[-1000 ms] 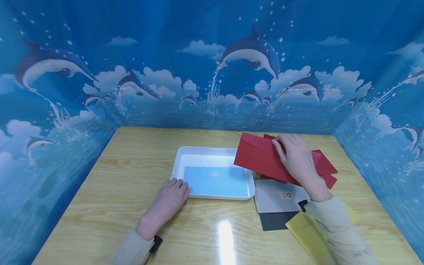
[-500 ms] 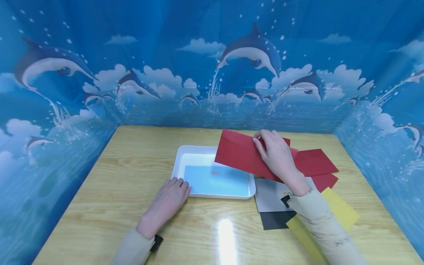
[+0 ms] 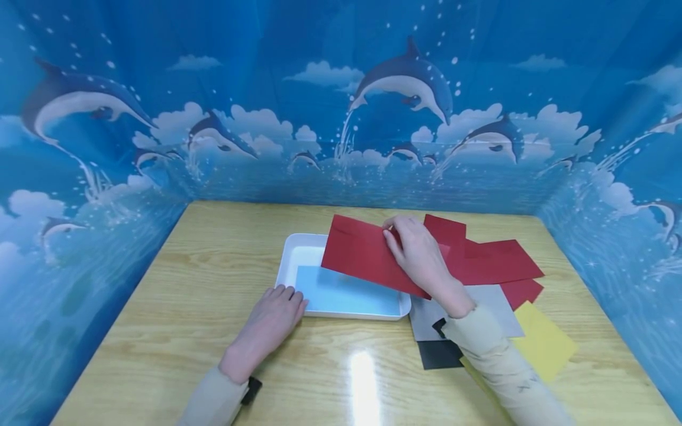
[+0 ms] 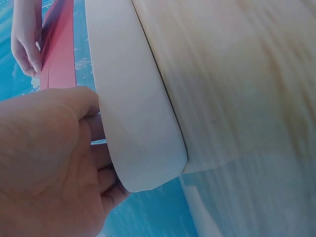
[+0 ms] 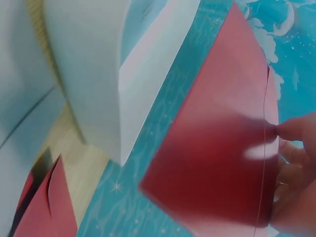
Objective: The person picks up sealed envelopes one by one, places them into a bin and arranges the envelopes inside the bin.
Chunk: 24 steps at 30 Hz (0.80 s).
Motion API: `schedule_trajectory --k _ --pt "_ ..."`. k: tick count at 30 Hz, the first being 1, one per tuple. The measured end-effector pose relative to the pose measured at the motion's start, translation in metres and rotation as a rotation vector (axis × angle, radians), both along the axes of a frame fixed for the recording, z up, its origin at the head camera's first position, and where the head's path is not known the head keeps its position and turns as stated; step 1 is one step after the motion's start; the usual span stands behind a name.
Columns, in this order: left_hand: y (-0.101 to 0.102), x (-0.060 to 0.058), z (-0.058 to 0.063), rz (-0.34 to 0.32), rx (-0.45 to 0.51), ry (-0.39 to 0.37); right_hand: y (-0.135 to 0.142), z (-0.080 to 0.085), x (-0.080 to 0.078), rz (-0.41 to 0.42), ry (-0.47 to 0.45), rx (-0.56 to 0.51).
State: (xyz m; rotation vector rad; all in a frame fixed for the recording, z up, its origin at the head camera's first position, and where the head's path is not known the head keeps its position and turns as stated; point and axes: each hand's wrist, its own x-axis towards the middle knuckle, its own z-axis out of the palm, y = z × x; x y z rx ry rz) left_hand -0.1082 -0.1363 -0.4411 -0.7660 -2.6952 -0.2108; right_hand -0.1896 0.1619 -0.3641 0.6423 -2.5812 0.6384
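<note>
A red envelope [image 3: 357,251] hangs tilted over the white tray [image 3: 285,260], pinched along its far edge by my right hand [image 3: 418,255]. The right wrist view shows the thumb and fingers on the flap edge of this red envelope [image 5: 217,133]. Inside the tray lies a light blue envelope [image 3: 341,296], partly covered by the red one. My left hand [image 3: 272,316] grips the tray's near left corner. In the left wrist view its fingers curl over the rim, against the white tray wall [image 4: 133,108].
Several more red envelopes [image 3: 495,260] lie spread right of the tray. A grey envelope [image 3: 490,302] overlaps a black envelope [image 3: 439,355] in front of them. Yellow envelopes [image 3: 546,340] lie farther right, partly under the right forearm. A dolphin-print curtain [image 3: 330,118] borders the wooden table [image 3: 213,260].
My right hand has carried the red envelope leftward, from above the pile to over the tray. More of the red and yellow envelopes is uncovered. The left hand has stayed at the tray corner.
</note>
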Motion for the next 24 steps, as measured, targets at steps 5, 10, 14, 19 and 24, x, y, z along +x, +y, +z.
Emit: schedule_trajectory --k 5,10,14,19,24 --pt "0.001 0.0 0.003 0.006 -0.004 -0.002 -0.012 -0.002 0.0 0.038 -0.016 -0.005" --pt "0.002 0.0 0.005 0.023 -0.031 -0.046 -0.023 -0.007 -0.001 0.084 -0.015 -0.009" --pt "0.001 0.0 0.004 0.026 -0.038 -0.051 -0.032 -0.015 0.0 0.131 0.004 0.004" --pt "0.001 0.0 0.003 0.03 -0.034 -0.051 -0.04 -0.028 0.001 0.191 0.018 0.054" --pt "0.001 -0.001 0.003 0.036 -0.052 -0.064 -0.044 -0.039 0.003 0.245 0.001 0.095"
